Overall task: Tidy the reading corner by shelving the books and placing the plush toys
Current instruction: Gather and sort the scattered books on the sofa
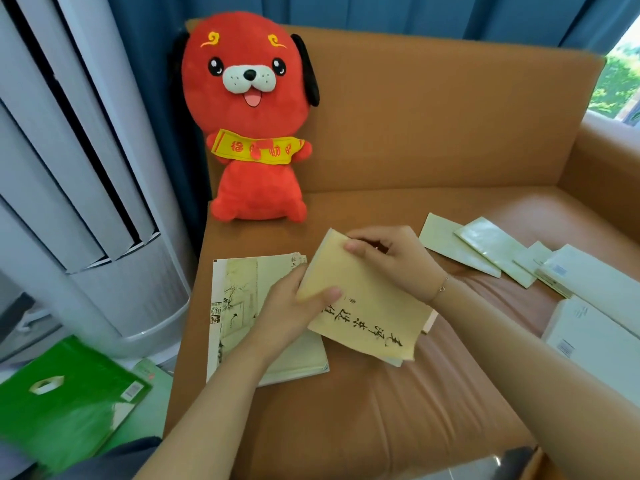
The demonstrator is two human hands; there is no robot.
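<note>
While I look down at the tan sofa (433,410), I see both hands on one yellow book (367,306) held just above the seat cushion. The left hand (294,306) grips the book's near-left edge, its thumb pressed flat on the cover and its fingers tucked beneath. The right hand (391,258) pinches the far corner, fingers curled over the top edge; a thin bracelet (441,288) sits at that wrist. The cover carries dark brush lettering, upside down from my view. Under the left hand lies a pale book with a painted cover (239,306), flat on the cushion and partly overlapped by the yellow one. To the right, several pale green books (485,251) are spread across the seat, with white books (595,306) just beside them near the sofa arm. A red plush dog (249,119) wearing a yellow sash sits upright in the far-left corner of the seat, against the backrest, well apart from the hands. Left of the sofa stands a white tower appliance (86,168), and green books (62,400) lie on the floor beside it.
</note>
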